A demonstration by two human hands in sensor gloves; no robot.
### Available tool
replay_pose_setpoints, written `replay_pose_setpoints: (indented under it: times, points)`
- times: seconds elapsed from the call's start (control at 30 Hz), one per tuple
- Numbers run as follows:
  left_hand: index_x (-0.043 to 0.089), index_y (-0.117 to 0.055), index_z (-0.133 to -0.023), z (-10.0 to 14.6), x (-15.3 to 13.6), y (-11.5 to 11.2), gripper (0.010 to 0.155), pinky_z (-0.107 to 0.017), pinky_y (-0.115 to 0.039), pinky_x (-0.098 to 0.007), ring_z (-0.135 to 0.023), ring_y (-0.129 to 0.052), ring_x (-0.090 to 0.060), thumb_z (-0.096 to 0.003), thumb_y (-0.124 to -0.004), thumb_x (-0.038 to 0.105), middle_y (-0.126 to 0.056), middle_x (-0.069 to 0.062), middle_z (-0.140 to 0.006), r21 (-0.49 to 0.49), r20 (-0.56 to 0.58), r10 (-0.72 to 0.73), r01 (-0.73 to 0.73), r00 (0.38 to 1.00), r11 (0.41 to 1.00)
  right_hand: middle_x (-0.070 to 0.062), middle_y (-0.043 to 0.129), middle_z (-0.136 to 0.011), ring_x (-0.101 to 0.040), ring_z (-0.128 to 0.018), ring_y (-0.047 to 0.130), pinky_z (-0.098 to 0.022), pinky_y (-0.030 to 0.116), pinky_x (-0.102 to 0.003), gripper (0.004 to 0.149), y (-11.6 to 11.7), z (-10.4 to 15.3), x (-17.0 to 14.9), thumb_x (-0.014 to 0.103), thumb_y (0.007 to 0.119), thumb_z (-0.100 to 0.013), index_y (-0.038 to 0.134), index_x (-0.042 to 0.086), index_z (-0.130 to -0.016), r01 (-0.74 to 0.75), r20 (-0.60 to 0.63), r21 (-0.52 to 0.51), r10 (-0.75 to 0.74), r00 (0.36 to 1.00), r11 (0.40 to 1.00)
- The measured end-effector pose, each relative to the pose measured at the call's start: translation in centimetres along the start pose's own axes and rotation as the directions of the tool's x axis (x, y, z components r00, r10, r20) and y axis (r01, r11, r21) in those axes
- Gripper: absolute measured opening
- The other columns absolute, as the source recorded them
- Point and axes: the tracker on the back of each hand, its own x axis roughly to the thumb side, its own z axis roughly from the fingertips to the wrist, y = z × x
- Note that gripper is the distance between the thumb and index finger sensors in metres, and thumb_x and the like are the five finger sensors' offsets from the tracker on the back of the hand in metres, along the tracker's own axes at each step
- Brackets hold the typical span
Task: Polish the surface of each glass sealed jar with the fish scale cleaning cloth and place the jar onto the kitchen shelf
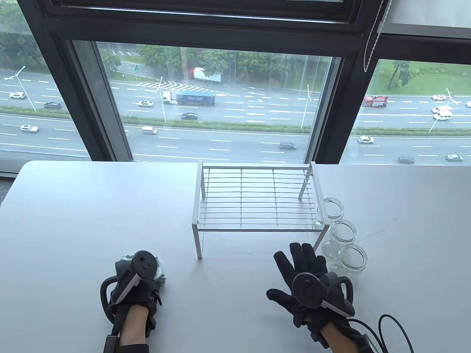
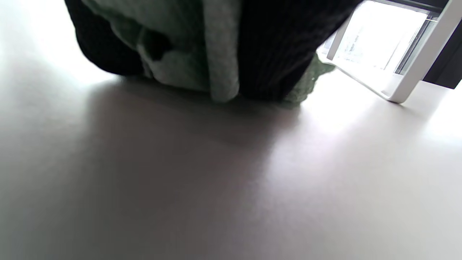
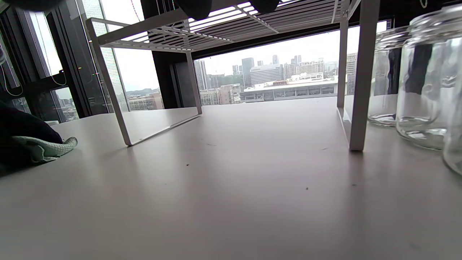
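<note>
Three clear glass jars stand in a row right of the white wire shelf [image 1: 257,198]: the far jar [image 1: 333,209], the middle jar [image 1: 343,235] and the near jar [image 1: 352,261]. My right hand [image 1: 300,264] hovers just left of the near jar with straight, spread fingers and holds nothing. At the front left, my left hand [image 1: 141,279] lies on the table with its fingers curled round the pale green cloth [image 1: 159,273]. The left wrist view shows the cloth [image 2: 187,54] bunched between dark glove fingers [image 2: 278,47]. The shelf top carries nothing.
The white table [image 1: 92,220] ends at a large window behind the shelf. A black cable [image 1: 395,329] loops at the front right by my right wrist. In the right wrist view the shelf leg [image 3: 359,79] stands between me and the jars [image 3: 426,79].
</note>
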Motion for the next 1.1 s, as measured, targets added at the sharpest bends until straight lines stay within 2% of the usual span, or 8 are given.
replay_pose_setpoints:
  times: [0.1, 0.23, 0.37, 0.5, 0.7, 0.87, 0.97, 1.1]
  points:
    - [0.025, -0.088, -0.085, 0.2, 0.6, 0.5, 0.045, -0.038, -0.092, -0.045, -0.06, -0.1, -0.039, -0.0416, -0.095, 0.035, -0.095, -0.011, -0.083, 0.017, 0.006, -0.052, 0.052, 0.999, 0.999, -0.016, 0.022, -0.122, -0.046, -0.108, 0.019, -0.073, 0.031, -0.069, 0.091, 0.0, 0.0, 0.0, 0.077, 0.059, -0.037, 0.035, 0.033, -0.114, 0.004, 0.001, -0.001, -0.004, 1.0, 1.0]
    - [0.029, -0.088, -0.084, 0.6, 1.4, 0.9, 0.044, -0.038, -0.093, -0.042, -0.059, -0.103, -0.033, -0.042, -0.093, 0.039, -0.098, -0.008, -0.08, -0.039, 0.036, -0.047, 0.049, 0.998, 0.998, -0.016, 0.023, -0.123, -0.046, -0.108, 0.02, -0.073, 0.031, -0.069, 0.091, 0.0, -0.1, 0.0, 0.077, 0.059, -0.038, 0.036, 0.033, -0.114, 0.012, 0.003, 0.006, -0.012, 1.0, 1.0]
    - [0.027, -0.087, -0.085, 1.8, 2.5, 0.8, 0.044, -0.038, -0.092, -0.045, -0.059, -0.102, -0.036, -0.0424, -0.092, 0.036, -0.098, -0.011, -0.08, -0.079, 0.122, 0.315, -0.307, 0.941, 0.948, -0.015, 0.026, -0.123, -0.046, -0.108, 0.021, -0.073, 0.031, -0.069, 0.091, -0.4, 0.1, 0.0, 0.076, 0.06, -0.038, 0.038, 0.033, -0.114, 0.022, 0.01, -0.001, -0.022, 1.0, 1.0]
    - [0.028, -0.085, -0.086, 3.1, 4.6, 1.8, 0.044, -0.038, -0.093, -0.044, -0.059, -0.103, -0.036, -0.043, -0.09, 0.037, -0.097, -0.011, -0.08, -0.076, 0.251, 0.459, -0.456, 0.852, 0.887, -0.015, 0.028, -0.123, -0.046, -0.108, 0.023, -0.073, 0.032, -0.069, 0.091, -0.9, 0.4, 0.0, 0.076, 0.06, -0.038, 0.039, 0.032, -0.114, 0.035, 0.018, -0.035, -0.035, 0.999, 0.999]
    - [0.027, -0.084, -0.087, 4.6, 6.7, 2.0, 0.045, -0.041, -0.092, -0.045, -0.063, -0.102, -0.038, -0.0437, -0.089, 0.037, -0.095, -0.013, -0.084, -0.125, 0.371, 0.715, -0.731, 0.593, 0.671, -0.017, 0.029, -0.122, -0.046, -0.108, 0.025, -0.073, 0.033, -0.069, 0.09, -1.3, 0.6, -0.1, 0.076, 0.061, -0.038, 0.04, 0.032, -0.114, 0.049, 0.021, -0.066, -0.047, 0.999, 0.997]
    - [0.025, -0.082, -0.088, 5.2, 7.9, 1.4, 0.045, -0.039, -0.093, -0.044, -0.06, -0.102, -0.037, -0.0453, -0.087, 0.036, -0.095, -0.014, -0.084, -0.219, 0.384, 0.876, -0.893, 0.293, 0.394, -0.017, 0.03, -0.122, -0.046, -0.108, 0.026, -0.073, 0.034, -0.069, 0.089, -1.9, 0.9, -0.4, 0.075, 0.062, -0.038, 0.041, 0.032, -0.114, 0.056, 0.013, -0.116, -0.055, 0.998, 0.992]
    - [0.025, -0.08, -0.089, 5.7, 8.4, 1.4, 0.045, -0.039, -0.093, -0.043, -0.06, -0.102, -0.037, -0.0461, -0.086, 0.036, -0.095, -0.014, -0.084, -0.23, 0.387, 0.893, -0.914, 0.229, 0.334, -0.017, 0.028, -0.122, -0.046, -0.108, 0.024, -0.073, 0.033, -0.069, 0.088, -2.4, 1.1, -0.7, 0.074, 0.063, -0.038, 0.042, 0.032, -0.113, 0.059, 0.003, -0.164, -0.059, 0.998, 0.985]
    - [0.026, -0.079, -0.09, 5.9, 8.7, 1.6, 0.045, -0.04, -0.093, -0.043, -0.061, -0.102, -0.036, -0.0468, -0.085, 0.037, -0.094, -0.013, -0.085, -0.236, 0.402, 0.888, -0.912, 0.224, 0.337, -0.018, 0.03, -0.122, -0.046, -0.108, 0.026, -0.073, 0.033, -0.069, 0.086, -3.3, 1.5, -1.7, 0.071, 0.066, -0.039, 0.045, 0.031, -0.113, 0.042, -0.047, -0.228, -0.054, 0.997, 0.973]
